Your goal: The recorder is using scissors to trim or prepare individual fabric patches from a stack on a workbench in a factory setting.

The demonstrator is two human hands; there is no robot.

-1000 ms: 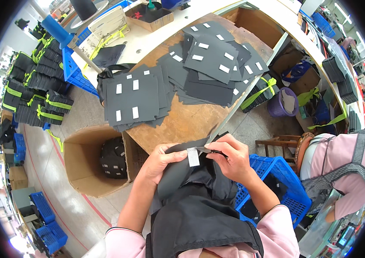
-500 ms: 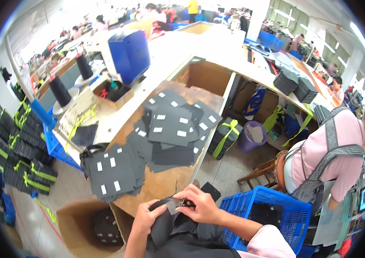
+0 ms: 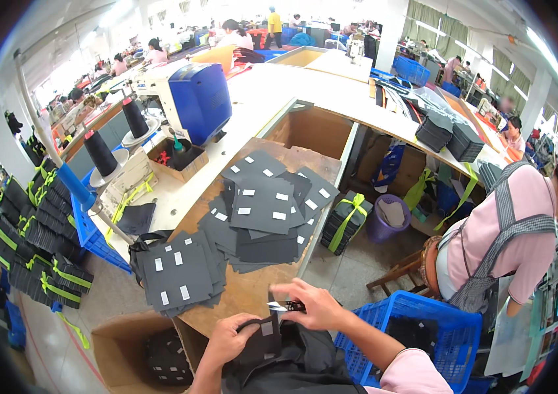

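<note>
Low in front of me, my left hand [image 3: 229, 337] pinches a dark grey fabric panel [image 3: 253, 350] by its upper edge; light patches show on it. Just right of its top, my right hand [image 3: 318, 308] grips small thread snips [image 3: 287, 306] with dark handles, their bright blades pointing left. The blades look apart from the panel. Beyond both hands, a loose pile of similar grey panels [image 3: 262, 213] with white patches covers the brown wooden board [image 3: 243, 299]. A second stack of panels [image 3: 177, 269] lies at its left edge.
Below left stands a cardboard box [image 3: 111, 351] holding more panels. A blue plastic crate [image 3: 453, 328] is at my right, close to a person in pink [image 3: 522, 223]. Thread cones [image 3: 99, 154] and a blue-and-white sewing machine [image 3: 200, 98] stand at the far left.
My right hand has drawn the snips up and away from the panel's edge. The panel now stands more upright in my left hand, its patch side showing. The view has shifted slightly.
</note>
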